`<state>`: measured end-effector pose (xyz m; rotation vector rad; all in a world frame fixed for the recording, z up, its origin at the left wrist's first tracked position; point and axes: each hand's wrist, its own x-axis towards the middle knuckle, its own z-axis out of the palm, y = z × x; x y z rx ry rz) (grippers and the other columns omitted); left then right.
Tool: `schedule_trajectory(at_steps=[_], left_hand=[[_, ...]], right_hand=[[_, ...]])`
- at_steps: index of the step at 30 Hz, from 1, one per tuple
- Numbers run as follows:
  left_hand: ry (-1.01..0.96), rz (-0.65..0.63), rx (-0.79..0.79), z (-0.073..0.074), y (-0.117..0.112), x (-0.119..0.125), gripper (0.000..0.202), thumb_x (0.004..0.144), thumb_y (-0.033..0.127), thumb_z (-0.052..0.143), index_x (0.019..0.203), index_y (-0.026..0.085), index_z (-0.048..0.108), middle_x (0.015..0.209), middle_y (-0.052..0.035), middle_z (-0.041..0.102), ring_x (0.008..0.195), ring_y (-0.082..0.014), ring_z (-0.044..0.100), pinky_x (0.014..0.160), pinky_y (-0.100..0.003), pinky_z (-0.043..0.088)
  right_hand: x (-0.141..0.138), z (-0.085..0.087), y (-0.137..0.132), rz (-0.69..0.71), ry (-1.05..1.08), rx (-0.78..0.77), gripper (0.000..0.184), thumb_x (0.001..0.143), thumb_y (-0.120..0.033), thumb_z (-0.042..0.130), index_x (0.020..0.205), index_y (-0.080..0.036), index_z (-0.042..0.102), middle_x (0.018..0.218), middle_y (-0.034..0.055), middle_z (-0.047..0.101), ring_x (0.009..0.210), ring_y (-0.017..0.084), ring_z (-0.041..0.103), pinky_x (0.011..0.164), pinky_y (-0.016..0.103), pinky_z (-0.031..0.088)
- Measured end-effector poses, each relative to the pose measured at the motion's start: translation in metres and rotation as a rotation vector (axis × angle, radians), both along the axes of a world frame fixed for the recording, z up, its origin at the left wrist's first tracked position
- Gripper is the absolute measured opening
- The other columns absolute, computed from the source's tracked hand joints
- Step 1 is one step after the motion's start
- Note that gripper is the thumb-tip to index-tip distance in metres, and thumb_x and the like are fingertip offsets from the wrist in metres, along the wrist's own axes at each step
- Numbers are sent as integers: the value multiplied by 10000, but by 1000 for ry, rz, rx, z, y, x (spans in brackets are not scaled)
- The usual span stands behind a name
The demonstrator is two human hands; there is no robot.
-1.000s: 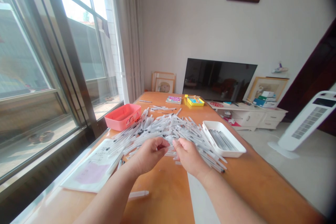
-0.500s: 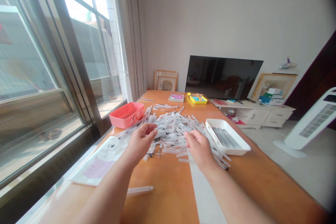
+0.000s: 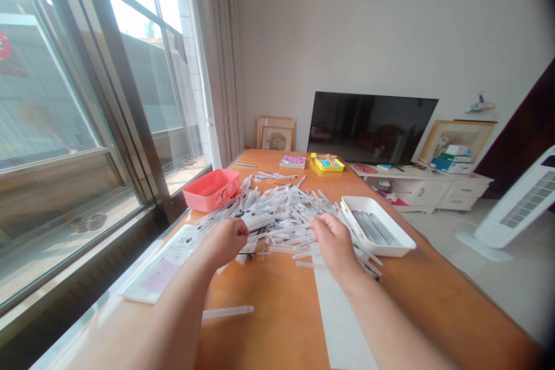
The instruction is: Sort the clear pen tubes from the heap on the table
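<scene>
A big heap of clear plastic pen barrels [image 3: 281,211] covers the middle of the orange table [image 3: 277,312]. My left hand [image 3: 225,241] rests curled at the heap's near left edge, fingers pinched on a thin dark-tipped pen piece. My right hand [image 3: 333,243] sits curled at the heap's near right edge, fingers closed among the barrels; what they hold is hidden. A white tray [image 3: 392,241] with several finished pens lies just right of my right hand. A pink tray [image 3: 211,189] stands at the heap's far left.
One loose barrel [image 3: 228,312] lies near me on the table. Papers [image 3: 165,266] lie at the left edge by the window. Small books [image 3: 328,163] sit at the far end. A TV [image 3: 373,127], low cabinet and white fan [image 3: 515,202] stand beyond.
My hands, together in front of me a second ago, have moved apart and down onto the near edges of the heap. The view has shifted slightly.
</scene>
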<state>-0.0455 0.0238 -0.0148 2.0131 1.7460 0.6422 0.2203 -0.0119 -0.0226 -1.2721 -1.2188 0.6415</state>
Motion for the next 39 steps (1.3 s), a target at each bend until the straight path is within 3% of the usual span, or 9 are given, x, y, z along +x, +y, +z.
schedule_trajectory(at_steps=[10, 16, 18, 23, 28, 32, 39], left_hand=[[-59, -53, 65, -19, 7, -2, 159, 552, 126, 678, 642, 245, 735, 681, -15, 639, 567, -152, 508, 558, -251, 306], [-68, -57, 161, -6, 4, 6, 44, 675, 198, 664, 665, 213, 705, 730, -39, 668, 643, -176, 556, 611, -268, 350], [-201, 0, 158, 0, 2, 10, 70, 730, 261, 656, 712, 200, 685, 685, -29, 655, 636, -173, 555, 608, -267, 357], [-891, 117, -31, 4, -1, 21, 349, 721, 343, 747, 1006, 158, 669, 785, -29, 677, 665, -138, 598, 608, -238, 428], [-1317, 207, -207, 2, 1, 27, 246, 700, 200, 796, 878, 135, 639, 743, -46, 681, 623, -105, 631, 571, -186, 470], [-1444, 250, -305, -1, 4, 31, 124, 780, 124, 720, 848, 136, 617, 693, -42, 664, 594, -106, 653, 560, -182, 525], [-1486, 226, -358, -1, 2, 35, 80, 828, 102, 676, 872, 133, 615, 682, -35, 652, 602, -112, 671, 559, -187, 554]], right_hand=[[-1, 7, -5, 21, -7, 0, 374, 876, -436, 584, 601, -229, 438, 550, -57, 438, 585, 140, 408, 580, 269, 327], [-1, 6, -3, 6, 0, 20, 379, 883, -437, 590, 606, -225, 442, 554, -58, 440, 583, 135, 412, 584, 264, 335], [-1, 5, -3, 8, 19, 21, 379, 888, -450, 589, 615, -224, 456, 556, -56, 455, 574, 135, 419, 577, 263, 342], [-8, 2, -6, 47, 101, 14, 365, 899, -507, 584, 684, -221, 507, 617, -31, 565, 565, 140, 471, 569, 262, 386], [-19, 4, -14, 86, 71, 49, 369, 910, -549, 576, 753, -219, 526, 650, -19, 598, 597, 148, 530, 608, 268, 427], [-23, 4, -17, 78, -5, 93, 370, 924, -558, 556, 777, -220, 531, 677, -8, 609, 623, 155, 539, 607, 271, 424], [-24, 3, -18, 64, -93, 107, 350, 952, -533, 521, 787, -224, 522, 655, -21, 582, 597, 148, 500, 577, 274, 380]])
